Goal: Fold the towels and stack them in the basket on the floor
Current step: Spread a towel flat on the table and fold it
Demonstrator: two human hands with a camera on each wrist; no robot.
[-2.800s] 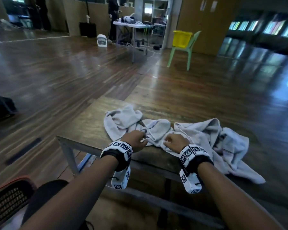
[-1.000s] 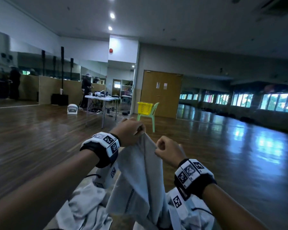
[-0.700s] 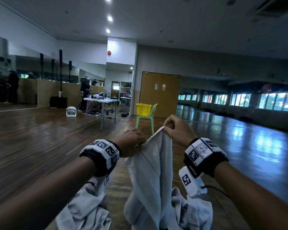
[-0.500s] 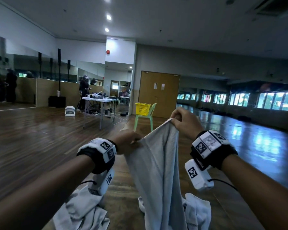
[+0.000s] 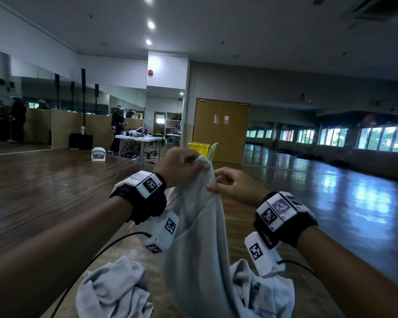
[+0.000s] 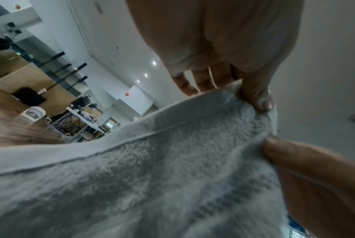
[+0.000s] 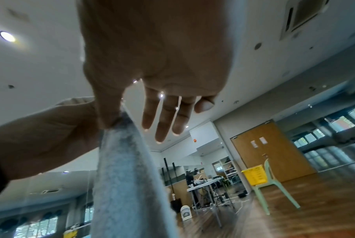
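Hanging from both hands, the towel drops in a long narrow fall from its top edge, which is held up in front of the chest. The left hand is curled into a fist around the top corner, with cloth bunched over its knuckles. The right hand sits just beside it and slightly lower, pinching the edge between thumb and forefinger while its other fingers stay loose. The two grips nearly touch, so the cloth between them is gathered rather than spread.

The head view alone shows the full drape and two more towels, one crumpled at lower left and one at lower right, lying on a wooden table. The left wrist view shows what the head view hides: a thumb pressing the hem against fingers behind it, and a fingertip of the other hand touching the cloth below. The right wrist view shows the thumb clamped on a thin fold, three fingers straight and free of it.

The towel is pale grey terry with a nubby looped pile and a flat stitched band along the hem. Far off stand a yellow basket on a pale green chair and a glossy plank floor.
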